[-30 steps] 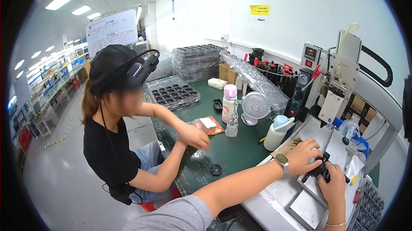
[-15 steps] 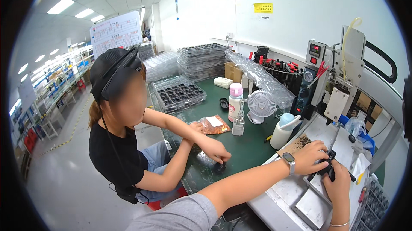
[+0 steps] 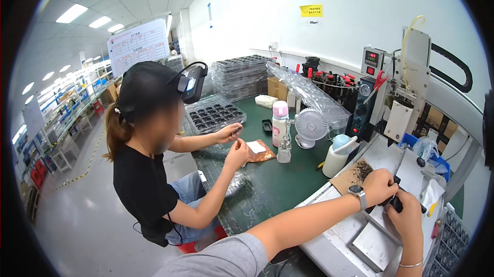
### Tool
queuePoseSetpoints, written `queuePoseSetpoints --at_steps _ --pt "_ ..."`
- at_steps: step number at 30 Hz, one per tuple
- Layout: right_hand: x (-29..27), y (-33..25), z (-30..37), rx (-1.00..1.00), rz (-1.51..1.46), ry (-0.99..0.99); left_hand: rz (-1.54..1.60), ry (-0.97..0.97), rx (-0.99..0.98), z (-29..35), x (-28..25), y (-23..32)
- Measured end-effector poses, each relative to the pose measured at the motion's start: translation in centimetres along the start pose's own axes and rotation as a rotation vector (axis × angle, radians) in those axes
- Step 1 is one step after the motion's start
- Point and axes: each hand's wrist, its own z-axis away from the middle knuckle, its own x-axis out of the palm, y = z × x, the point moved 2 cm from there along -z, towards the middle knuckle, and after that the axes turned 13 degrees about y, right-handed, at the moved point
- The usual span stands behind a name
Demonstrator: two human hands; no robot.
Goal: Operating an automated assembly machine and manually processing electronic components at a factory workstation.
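On the white machine bed at the right, my left hand is closed with its fingers curled over a black fixture. Its fingertips, and any small part under them, are hidden. My right hand grips the same fixture from the right side, with the thumb lying along it. A black rod-like handle pokes out past the right fingers. Just beyond my left hand, small dark crumbs lie on a brown board. A metal block sits nearer to me on the bed.
At the left, a seated co-worker holds a small dark piece above the green table. Between us stand a white bottle, a small fan and a pink-capped bottle. The press head hangs beyond my hands; black trays are stacked behind.
My left hand has turned and closed in further over the fixture, while my right hand has hardly moved. The co-worker has lifted both hands off the table and sits more upright.
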Motion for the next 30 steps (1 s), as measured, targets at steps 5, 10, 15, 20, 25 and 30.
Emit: queuePoseSetpoints --at_steps 5,10,15,20,25,30 --pt "0.3 -0.4 0.1 -0.033 -0.002 0.001 0.157 0.153 0.014 -0.4 -1.7 2.5" --pt "-0.4 0.2 0.6 -0.01 0.004 0.044 0.079 0.369 0.512 1.1 -3.2 5.4" --pt "0.6 -0.2 0.2 -0.052 0.074 0.041 -0.078 0.389 0.613 1.6 -6.4 6.0" --pt "0.5 -0.1 0.1 -0.073 0.098 0.06 -0.072 0.374 0.694 1.9 -6.9 6.4" --pt "0.2 0.6 0.5 -0.059 0.105 0.075 -0.068 0.354 0.739 2.3 -6.9 7.2" --pt "0.5 0.0 0.5 -0.089 0.08 0.087 -0.053 0.359 0.757 2.6 -7.5 7.4"
